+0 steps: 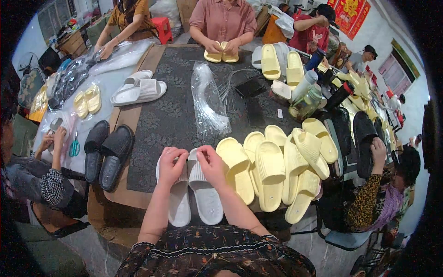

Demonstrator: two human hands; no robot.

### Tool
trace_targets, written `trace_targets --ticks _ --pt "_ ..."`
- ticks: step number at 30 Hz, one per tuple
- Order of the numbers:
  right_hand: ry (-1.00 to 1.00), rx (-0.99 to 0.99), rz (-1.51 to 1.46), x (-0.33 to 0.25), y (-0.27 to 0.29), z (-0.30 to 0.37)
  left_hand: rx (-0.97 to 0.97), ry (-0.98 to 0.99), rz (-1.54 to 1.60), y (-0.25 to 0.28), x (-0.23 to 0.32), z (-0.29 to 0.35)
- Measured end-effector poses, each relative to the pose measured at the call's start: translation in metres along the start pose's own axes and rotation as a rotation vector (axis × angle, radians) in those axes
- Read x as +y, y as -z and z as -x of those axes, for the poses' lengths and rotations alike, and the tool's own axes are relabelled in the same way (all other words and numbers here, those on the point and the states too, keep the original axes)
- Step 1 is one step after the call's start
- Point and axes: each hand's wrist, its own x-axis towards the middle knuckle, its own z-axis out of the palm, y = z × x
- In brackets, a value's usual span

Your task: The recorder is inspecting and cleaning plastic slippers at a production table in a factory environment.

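A pair of light grey slide slippers lies side by side at the table's near edge, heels toward me. My left hand (172, 166) is closed at the front of the left grey slipper (179, 205), its fingertips bent in toward the gap between the two. Over the toe of the right grey slipper (207, 203), my right hand (210, 165) is closed too, thumb and fingers pinched at its inner edge. Both hands cover most of the toe ends. Whether a thin strand runs between the fingertips is too small to tell. Several pale yellow slippers (270, 168) are heaped just right of my right hand.
Clear plastic strands (210, 101) lie mid-table. Black slippers (115, 157) and white slippers (140, 91) line the left side. Bottles (307, 99) stand at the right. Across the table, a person's hands (222, 50) hold yellow slippers; other people work at both sides.
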Motion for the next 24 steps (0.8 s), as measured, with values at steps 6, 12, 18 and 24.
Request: trace_targets --ticks 6,12,18,24 --pt "-0.016 0.006 0.017 0.005 -0.001 -0.005 0.026 -0.035 0.002 0.000 0.001 -0.002" --pt "0.020 -0.075 0.119 0.003 0.001 -0.002 -0.044 -0.063 0.010 -0.001 0.000 0.000" --pt "0.137 0.122 0.014 0.010 0.000 0.002 0.070 -0.036 0.028 -0.002 0.000 0.004" --pt "0.583 0.265 0.340 -0.037 -0.003 0.033 0.169 0.298 0.374 -0.001 -0.031 0.008"
